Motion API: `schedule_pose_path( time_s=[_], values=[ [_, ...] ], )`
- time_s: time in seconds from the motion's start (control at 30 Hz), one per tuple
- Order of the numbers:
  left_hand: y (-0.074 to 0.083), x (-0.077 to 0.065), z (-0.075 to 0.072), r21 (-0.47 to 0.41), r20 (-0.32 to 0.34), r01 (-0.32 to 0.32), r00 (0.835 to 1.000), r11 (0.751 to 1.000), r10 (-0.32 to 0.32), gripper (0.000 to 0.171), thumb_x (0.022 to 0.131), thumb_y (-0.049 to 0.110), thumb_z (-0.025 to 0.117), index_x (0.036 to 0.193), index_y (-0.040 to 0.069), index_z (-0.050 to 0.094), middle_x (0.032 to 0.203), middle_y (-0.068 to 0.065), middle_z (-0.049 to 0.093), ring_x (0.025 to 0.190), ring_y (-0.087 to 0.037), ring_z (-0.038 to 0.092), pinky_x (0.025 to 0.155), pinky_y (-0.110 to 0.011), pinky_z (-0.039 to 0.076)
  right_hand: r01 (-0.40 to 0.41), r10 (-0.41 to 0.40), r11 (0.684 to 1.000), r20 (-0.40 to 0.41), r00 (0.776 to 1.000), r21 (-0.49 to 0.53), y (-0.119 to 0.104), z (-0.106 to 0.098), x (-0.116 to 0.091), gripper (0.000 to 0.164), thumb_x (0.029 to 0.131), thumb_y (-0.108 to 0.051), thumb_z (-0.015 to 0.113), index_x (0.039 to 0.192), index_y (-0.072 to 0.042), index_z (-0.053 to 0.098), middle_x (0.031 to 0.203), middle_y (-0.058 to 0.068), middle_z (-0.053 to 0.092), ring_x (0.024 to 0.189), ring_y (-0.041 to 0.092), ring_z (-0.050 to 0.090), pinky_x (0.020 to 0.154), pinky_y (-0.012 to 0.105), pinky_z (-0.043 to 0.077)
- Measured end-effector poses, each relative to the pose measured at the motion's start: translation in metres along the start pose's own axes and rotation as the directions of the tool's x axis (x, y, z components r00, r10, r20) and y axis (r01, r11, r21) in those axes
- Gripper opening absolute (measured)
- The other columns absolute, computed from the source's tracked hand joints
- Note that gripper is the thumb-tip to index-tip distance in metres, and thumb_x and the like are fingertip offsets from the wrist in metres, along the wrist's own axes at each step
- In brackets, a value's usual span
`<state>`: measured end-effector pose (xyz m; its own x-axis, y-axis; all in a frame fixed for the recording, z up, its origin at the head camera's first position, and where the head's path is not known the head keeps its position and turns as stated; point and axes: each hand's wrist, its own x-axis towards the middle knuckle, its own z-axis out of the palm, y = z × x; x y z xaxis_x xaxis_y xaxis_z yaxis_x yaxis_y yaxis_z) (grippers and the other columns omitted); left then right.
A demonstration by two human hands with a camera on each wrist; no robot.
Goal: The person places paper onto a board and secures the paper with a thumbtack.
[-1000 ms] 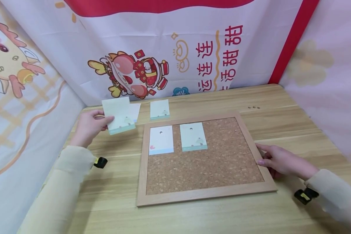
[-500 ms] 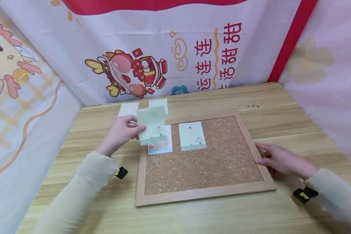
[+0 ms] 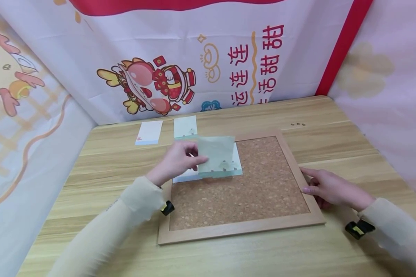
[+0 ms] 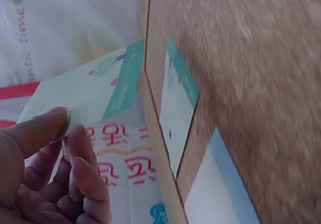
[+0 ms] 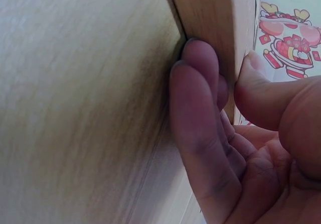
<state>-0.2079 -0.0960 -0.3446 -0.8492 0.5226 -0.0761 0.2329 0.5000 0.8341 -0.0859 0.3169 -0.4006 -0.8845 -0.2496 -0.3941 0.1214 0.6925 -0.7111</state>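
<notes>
My left hand [image 3: 180, 159] pinches a pale green note sheet [image 3: 216, 154] by its left edge, thumb against fingers. The sheet hangs over the upper part of the cork board [image 3: 242, 200] and partly covers two sheets there. One is a green note sheet [image 4: 178, 113] with a pushpin in it; the other is white with a blue band [image 4: 215, 184]. My right hand [image 3: 336, 188] grips the board's wooden frame at the right side. In the right wrist view, its thumb [image 5: 261, 91] lies on the frame's face and its fingers [image 5: 193, 108] bear on the outer edge.
Behind the board, a white sheet [image 3: 149, 132] and another green sheet [image 3: 185, 126] lie on the wooden table [image 3: 228, 257]. Several small pins [image 3: 298, 124] sit at the back right. Printed cloth [image 3: 180, 34] hangs around the table's back and sides.
My left hand has carried the green sheet rightward, from beyond the board's left side to over the pinned sheets. The right hand keeps its hold on the frame.
</notes>
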Motion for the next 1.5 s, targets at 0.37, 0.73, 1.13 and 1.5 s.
schedule_pose_path(
  time_s=[0.37,0.73,1.13,1.5],
  values=[
    [0.023,0.040,0.049,-0.102,0.143,0.026,0.990,0.994,-0.011,0.015,0.090,0.020,0.075,0.094,0.007,0.068,0.083,-0.008,0.072,0.071,-0.026,0.071,0.072,-0.051,0.055,0.009,-0.009,1.000,-0.004,1.000,-0.016,0.000,-0.002,0.000,0.076,0.100,-0.017,0.060,0.154,0.008,0.014,0.078,0.006,0.064,0.056,0.024,0.060,0.048,0.039,0.051],
    [0.039,0.093,0.085,-0.165,0.241,0.159,0.964,0.973,-0.117,0.023,0.098,0.016,0.065,0.081,0.000,0.066,0.074,-0.014,0.070,0.074,-0.031,0.071,0.078,-0.043,0.056,0.012,-0.012,1.000,-0.009,1.000,-0.023,-0.001,-0.002,0.001,0.074,0.100,-0.016,0.060,0.154,0.008,0.016,0.073,0.006,0.063,0.055,0.023,0.060,0.048,0.039,0.050],
    [0.037,0.124,0.114,-0.241,0.264,0.325,0.929,0.914,-0.261,0.022,0.096,0.013,0.066,0.082,-0.003,0.072,0.080,-0.017,0.073,0.057,-0.017,0.066,0.058,-0.027,0.055,0.028,-0.028,1.000,-0.013,1.000,-0.004,0.001,-0.003,0.000,0.074,0.099,-0.015,0.060,0.155,0.006,0.016,0.070,0.006,0.061,0.054,0.023,0.059,0.046,0.038,0.049],
    [0.039,0.127,0.123,-0.079,0.186,0.341,0.928,0.937,-0.322,0.028,0.096,0.012,0.063,0.076,-0.006,0.072,0.066,-0.013,0.069,0.047,-0.016,0.062,0.049,-0.026,0.051,0.024,-0.024,1.000,-0.024,0.999,0.001,0.004,-0.002,0.001,0.074,0.099,-0.016,0.061,0.156,0.003,0.017,0.070,0.006,0.060,0.054,0.023,0.059,0.047,0.038,0.050]
  ],
)
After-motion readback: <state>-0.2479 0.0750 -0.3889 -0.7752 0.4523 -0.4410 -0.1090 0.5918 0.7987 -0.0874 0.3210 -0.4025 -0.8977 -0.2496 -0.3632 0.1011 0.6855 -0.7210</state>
